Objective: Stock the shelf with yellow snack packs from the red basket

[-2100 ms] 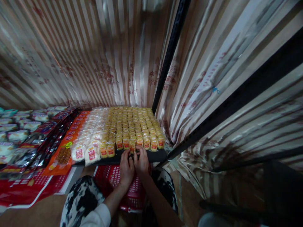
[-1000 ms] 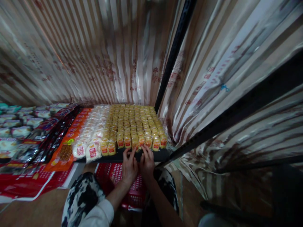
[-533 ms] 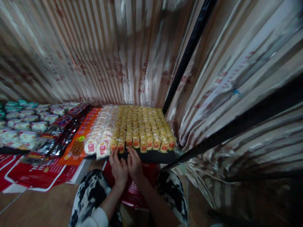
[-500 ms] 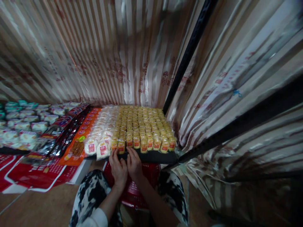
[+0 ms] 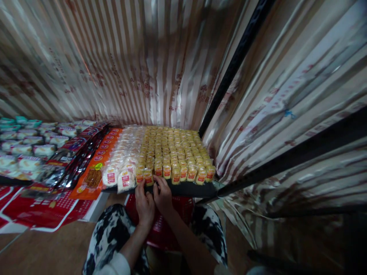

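Small yellow wrapped snack packs with red-and-yellow labels stand in tight rows on a dark shelf. At their front left, my left hand reaches up from below, fingertips at the foot of the front yellow packs and fingers loosely extended. Close beside it on the right is my right hand, its index finger stretched toward the shelf edge below the front packs and its other fingers bent. Neither hand visibly holds a pack. Whether the fingertips touch the packs I cannot tell. White wrapped packs stand left of the yellow ones.
Left of these lie an orange snack bag, dark shiny packets and white-and-green packs. Black posts and striped plastic sheeting enclose the back and right. Red bags lie below the shelf.
The camera view has shifted slightly. Both hands remain at the shelf's front edge, and the front left yellow packs now stand slightly closer together.
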The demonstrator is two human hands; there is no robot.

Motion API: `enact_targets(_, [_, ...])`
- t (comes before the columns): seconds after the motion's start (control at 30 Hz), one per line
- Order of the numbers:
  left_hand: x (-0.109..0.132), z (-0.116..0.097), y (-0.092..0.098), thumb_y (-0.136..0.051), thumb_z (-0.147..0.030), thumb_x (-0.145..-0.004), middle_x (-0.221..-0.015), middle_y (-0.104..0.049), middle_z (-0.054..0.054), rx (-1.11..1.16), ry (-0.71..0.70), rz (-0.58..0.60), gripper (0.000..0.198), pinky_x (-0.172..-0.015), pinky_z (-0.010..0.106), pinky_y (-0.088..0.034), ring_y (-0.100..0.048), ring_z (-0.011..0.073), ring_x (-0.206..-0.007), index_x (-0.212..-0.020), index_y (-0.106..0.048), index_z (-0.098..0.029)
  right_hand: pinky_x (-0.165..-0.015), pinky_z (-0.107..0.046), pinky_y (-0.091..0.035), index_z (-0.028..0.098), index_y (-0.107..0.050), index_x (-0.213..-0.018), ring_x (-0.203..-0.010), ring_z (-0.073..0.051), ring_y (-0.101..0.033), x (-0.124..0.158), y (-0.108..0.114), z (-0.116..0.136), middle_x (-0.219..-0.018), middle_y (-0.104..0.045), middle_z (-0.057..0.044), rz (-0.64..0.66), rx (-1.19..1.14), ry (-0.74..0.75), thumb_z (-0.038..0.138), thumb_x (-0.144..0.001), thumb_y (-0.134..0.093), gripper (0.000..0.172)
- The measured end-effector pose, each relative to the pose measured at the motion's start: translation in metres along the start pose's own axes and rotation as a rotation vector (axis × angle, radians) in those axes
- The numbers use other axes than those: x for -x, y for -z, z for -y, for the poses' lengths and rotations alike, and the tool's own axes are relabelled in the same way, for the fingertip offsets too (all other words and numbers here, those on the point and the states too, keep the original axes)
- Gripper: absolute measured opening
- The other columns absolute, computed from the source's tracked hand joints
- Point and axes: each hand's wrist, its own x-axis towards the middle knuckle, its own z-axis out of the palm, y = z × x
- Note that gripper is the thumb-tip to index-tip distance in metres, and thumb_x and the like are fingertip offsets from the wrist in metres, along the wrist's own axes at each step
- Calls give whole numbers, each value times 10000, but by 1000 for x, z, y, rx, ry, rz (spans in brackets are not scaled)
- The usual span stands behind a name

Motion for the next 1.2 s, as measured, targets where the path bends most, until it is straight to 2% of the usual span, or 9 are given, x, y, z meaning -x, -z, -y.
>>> enact_targets(0.17, [7,-10,0,-340,-127,-811,-1187,-497,127,26,-17,38,426,-986,414,-383,-456,213,-1137,-1226,-436,-145,-887,-304,-481,177,-591,-1107,-989,-160,-584,5,14,2,-1050,-622,-83,-24,41,-20,161,-856,-341,355])
enact_targets(0.37, [14,-15,-23,-345,-111,-792,-1172,-514,113,79,-41,112,431,-988,412,-388,-474,202,-1127,-1203,-466,-158,-890,-336,-474,185,-586,-1131,-1021,-173,-576,14,30,-16,-1076,-628,-86,-127,150,-64,217,-884,-317,367])
enact_targets(0.53, [16,-17,-37,-351,-120,-804,-1187,-508,108,89,-51,149,425,-989,416,-394,-473,198,-1136,-1209,-474,-166,-911,-365,-455,183,-573,-1161,-1055,-186,-554,15,42,-25,-1113,-622,-85,-133,228,-37,229,-895,-307,380])
enact_targets(0.73, [17,-17,-40,-301,-118,-838,-1219,-470,119,119,-78,219,417,-942,381,-447,-464,188,-1151,-1214,-475,-161,-934,-391,-429,182,-553,-1189,-1070,-189,-533,13,50,-27,-1120,-622,-82,-100,260,38,190,-894,-303,387])
enact_targets(0.9, [20,-16,-40,-288,-161,-875,-1273,-422,126,187,-68,279,402,-877,349,-499,-452,196,-1168,-1241,-455,-170,-938,-368,-444,192,-511,-1240,-1116,-178,-511,19,49,-30,-1167,-576,-100,-131,209,58,138,-881,-301,419])
enact_targets(1.0, [21,-15,-40,-280,-155,-877,-1286,-407,125,161,-88,289,420,-908,353,-480,-445,190,-1175,-1270,-430,-171,-922,-345,-463,204,-519,-1235,-1092,-176,-520,24,51,-30,-1144,-547,-111,-144,153,48,130,-874,-321,419])
enact_targets(1.1, [21,-14,-40,-301,-149,-872,-1268,-419,126,69,-147,274,430,-991,411,-403,-422,201,-1190,-1284,-423,-167,-893,-352,-476,221,-536,-1222,-1038,-183,-534,27,56,-31,-1123,-522,-114,-141,148,42,134,-862,-354,413])
enact_targets(1.2, [20,-13,-39,-327,-148,-869,-1261,-413,125,11,-208,273,446,-1023,449,-350,-399,210,-1199,-1309,-397,-174,-873,-363,-482,231,-526,-1236,-1013,-189,-531,28,60,-32,-1146,-498,-114,-75,167,72,153,-852,-382,417])
